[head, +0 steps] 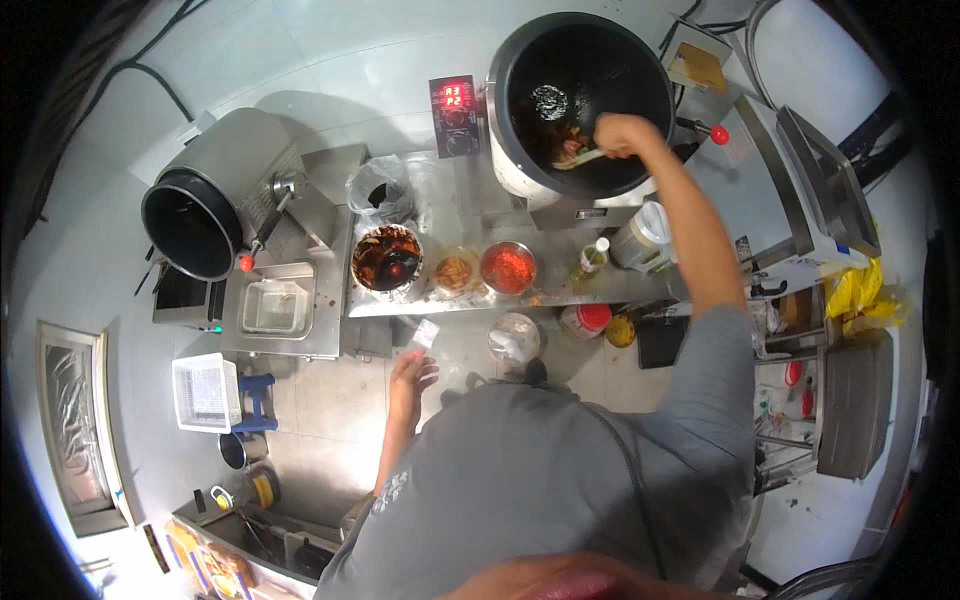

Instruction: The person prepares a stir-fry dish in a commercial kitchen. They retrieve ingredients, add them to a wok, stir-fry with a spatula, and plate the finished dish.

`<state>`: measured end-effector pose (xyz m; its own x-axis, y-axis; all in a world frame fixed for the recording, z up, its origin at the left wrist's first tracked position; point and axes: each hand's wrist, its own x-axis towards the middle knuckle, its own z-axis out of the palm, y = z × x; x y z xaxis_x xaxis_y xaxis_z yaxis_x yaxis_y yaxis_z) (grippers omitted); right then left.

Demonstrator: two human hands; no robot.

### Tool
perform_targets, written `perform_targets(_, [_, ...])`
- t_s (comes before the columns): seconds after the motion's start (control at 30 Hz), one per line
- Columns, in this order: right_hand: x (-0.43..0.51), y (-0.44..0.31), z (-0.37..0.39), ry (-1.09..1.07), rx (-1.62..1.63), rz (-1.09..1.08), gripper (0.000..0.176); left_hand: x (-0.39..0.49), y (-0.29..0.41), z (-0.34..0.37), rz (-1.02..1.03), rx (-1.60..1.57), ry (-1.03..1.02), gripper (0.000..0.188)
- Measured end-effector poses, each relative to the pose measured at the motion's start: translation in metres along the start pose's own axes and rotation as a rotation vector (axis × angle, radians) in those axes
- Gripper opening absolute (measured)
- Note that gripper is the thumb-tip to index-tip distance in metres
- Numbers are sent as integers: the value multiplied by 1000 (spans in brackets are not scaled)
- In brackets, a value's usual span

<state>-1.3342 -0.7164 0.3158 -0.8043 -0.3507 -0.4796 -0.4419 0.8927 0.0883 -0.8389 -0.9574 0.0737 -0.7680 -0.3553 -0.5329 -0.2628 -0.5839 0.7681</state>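
My right hand (pixel 624 136) reaches into a large black-lined cooking drum (pixel 540 60) and grips a pale spatula (pixel 581 159). The spatula's end touches a small heap of chopped food (pixel 571 142) low in the drum. Glossy liquid or oil shines on the drum's inner wall. My left hand (pixel 409 379) hangs at my side below the counter's front edge, its fingers apart. A small white packet or piece of paper (pixel 427 333) shows just beyond those fingertips; it looks apart from the hand.
On the steel counter (pixel 465 298) stand a pot of dark sauce (pixel 387 259), a tub of brown paste (pixel 453 270), a bowl of red chopped food (pixel 508 268), an oil bottle (pixel 592 256) and a plastic container (pixel 643 236). A smaller drum cooker (pixel 225 180) stands left.
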Motion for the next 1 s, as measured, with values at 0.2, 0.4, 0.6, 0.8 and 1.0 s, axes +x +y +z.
perform_targets(0.2, [-8, -32, 30, 685, -68, 67, 27, 12, 7, -5, 22, -26, -8, 25])
perform_targets(0.4, [-45, -1, -18, 283, 4, 4, 22, 7, -1, -19, 16, -63, 32, 28])
perform_targets(0.6, [-21, -48, 20, 582, 142, 50, 22, 9, 3, -7, 15, 27, -38, 31])
perform_targets(0.8, [-64, -23, 29, 630, 34, -8, 22, 15, 8, 7, 9, 106, -40, 30])
perform_targets(1.0, [-94, -4, 53, 668, 195, 99, 20, 24, 18, 39, 18, 301, -240, 32])
